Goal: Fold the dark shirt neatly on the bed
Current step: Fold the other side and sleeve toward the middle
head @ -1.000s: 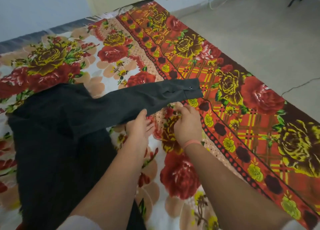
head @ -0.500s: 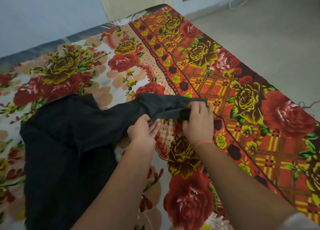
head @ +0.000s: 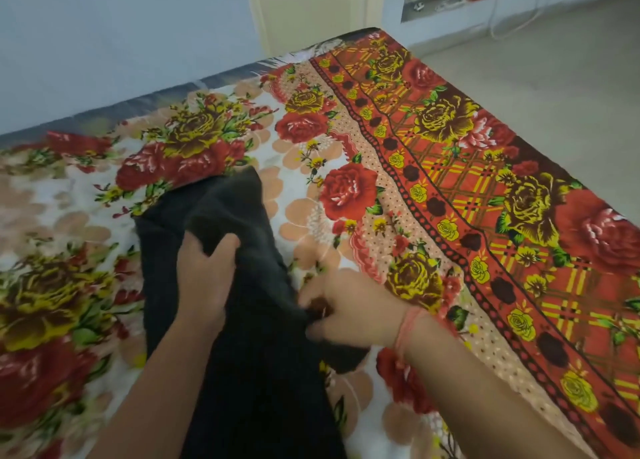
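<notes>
The dark shirt [head: 256,320] lies lengthwise on the bed [head: 450,168], which is covered by a flowered sheet. Its sleeve is pulled back over the body, forming a raised fold near the top. My left hand [head: 204,278] is closed on that bunched fold of sleeve cloth. My right hand [head: 349,306] pinches the end of the sleeve at the shirt's right edge. The lower part of the shirt runs out of view between my forearms.
A pale blue wall [head: 104,43] runs along the bed's far edge. The grey floor [head: 554,78] lies to the right of the bed. A cream door frame [head: 304,5] and a wall vent with small items stand at the back.
The sleeve was stretched out to the right across the sheet. Both hands have carried it left onto the shirt body, and the camera view has shifted with them.
</notes>
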